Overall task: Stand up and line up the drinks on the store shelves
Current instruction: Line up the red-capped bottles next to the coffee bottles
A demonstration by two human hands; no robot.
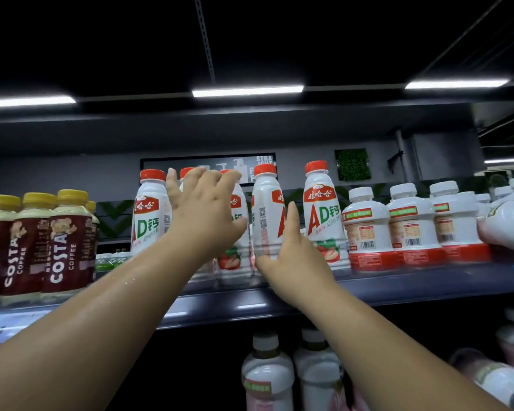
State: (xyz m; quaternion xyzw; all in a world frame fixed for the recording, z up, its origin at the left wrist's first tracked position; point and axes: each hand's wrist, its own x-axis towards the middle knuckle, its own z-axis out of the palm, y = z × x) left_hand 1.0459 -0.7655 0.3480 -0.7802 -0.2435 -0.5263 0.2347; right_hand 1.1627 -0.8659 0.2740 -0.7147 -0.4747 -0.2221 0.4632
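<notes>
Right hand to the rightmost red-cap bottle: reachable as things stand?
Probably yes. The right hand holds the neighbouring bottle, and the rightmost red-cap bottle stands at the shelf front, nothing before it.

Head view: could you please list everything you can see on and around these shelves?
Costa coffee bottles: at least four, yellow caps, dark red labels, upper shelf left.
AD milk bottles: five seen, white, red caps, shelf centre.
Squat bottles: three in front, more behind, white with red bases, shelf right.
Tipped bottle: one, white, far right.
Lower bottles: two upright, white caps, below centre; others lie at right.
Ceiling lights: three, white, overhead.
Left hand: open, spread over the AD milk bottles.
Right hand: against one AD milk bottle.
</notes>
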